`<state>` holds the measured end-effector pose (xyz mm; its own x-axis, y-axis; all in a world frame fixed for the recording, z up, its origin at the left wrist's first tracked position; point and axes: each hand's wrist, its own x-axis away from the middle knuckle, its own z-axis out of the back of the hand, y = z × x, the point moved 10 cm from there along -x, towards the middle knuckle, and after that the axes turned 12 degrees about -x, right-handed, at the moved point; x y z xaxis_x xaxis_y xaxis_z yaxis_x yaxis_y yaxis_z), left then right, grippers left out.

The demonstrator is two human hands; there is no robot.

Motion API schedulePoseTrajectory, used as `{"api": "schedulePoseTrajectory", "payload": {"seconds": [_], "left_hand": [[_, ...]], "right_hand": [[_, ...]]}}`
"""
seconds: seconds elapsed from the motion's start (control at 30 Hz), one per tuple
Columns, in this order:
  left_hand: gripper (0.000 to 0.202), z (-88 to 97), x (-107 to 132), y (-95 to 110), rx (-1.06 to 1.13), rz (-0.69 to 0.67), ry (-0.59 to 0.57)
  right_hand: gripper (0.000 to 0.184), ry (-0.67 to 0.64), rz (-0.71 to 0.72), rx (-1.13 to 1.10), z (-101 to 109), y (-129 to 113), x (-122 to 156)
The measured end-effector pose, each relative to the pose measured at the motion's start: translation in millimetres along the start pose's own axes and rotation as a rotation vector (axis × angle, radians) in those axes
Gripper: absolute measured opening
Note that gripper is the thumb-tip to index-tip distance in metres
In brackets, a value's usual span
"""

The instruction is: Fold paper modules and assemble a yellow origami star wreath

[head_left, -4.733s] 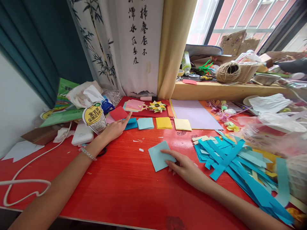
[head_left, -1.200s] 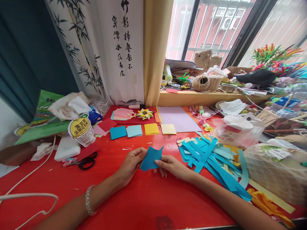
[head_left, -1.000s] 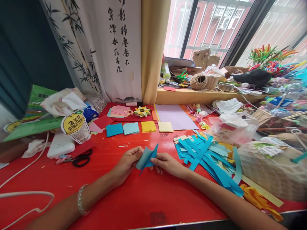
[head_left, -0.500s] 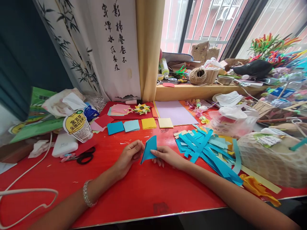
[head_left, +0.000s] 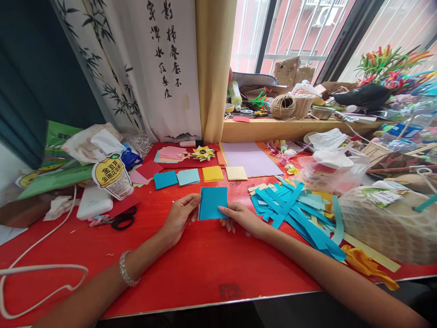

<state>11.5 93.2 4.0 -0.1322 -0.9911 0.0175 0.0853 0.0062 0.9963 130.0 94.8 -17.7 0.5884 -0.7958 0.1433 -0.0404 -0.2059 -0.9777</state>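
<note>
Between my hands, above the red table, a blue square of paper (head_left: 212,203) faces me; a thin pale edge shows along its left side. My left hand (head_left: 179,214) pinches its left edge, and my right hand (head_left: 241,217) grips its lower right corner with the thumb in front. The fingers behind the paper are partly hidden. Just beyond lie small piles of paper squares: blue (head_left: 165,180), light blue (head_left: 189,177), yellow (head_left: 212,173) and cream (head_left: 236,173).
Right of my hands is a heap of blue paper strips (head_left: 297,207), with a netted foam-wrapped bundle (head_left: 385,223) beyond. Black-handled scissors (head_left: 123,219) and a white cable (head_left: 41,243) lie left. A folded paper wreath (head_left: 204,153) and lilac sheets (head_left: 251,159) sit at the back.
The blue paper has turned from a slanted angle to face me squarely. My hands have moved slightly apart, both still holding it.
</note>
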Motion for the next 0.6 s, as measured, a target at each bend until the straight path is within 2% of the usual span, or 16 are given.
{"api": "schedulePoseTrajectory", "payload": {"seconds": [0.27, 0.47, 0.6], "left_hand": [[0.031, -4.5, 1.9, 2.5, -0.008, -0.022, -0.035], [0.026, 0.3, 7.1, 11.5, -0.167, -0.085, 0.023], [0.053, 3.3, 12.7, 19.3, -0.234, -0.181, 0.102]], "right_hand": [[0.041, -0.028, 0.008, 0.035, -2.0, 0.3, -0.8], [0.041, -0.032, 0.005, 0.043, -2.8, 2.2, -0.6], [0.041, -0.020, -0.008, 0.045, -3.1, 2.6, 0.3]]}}
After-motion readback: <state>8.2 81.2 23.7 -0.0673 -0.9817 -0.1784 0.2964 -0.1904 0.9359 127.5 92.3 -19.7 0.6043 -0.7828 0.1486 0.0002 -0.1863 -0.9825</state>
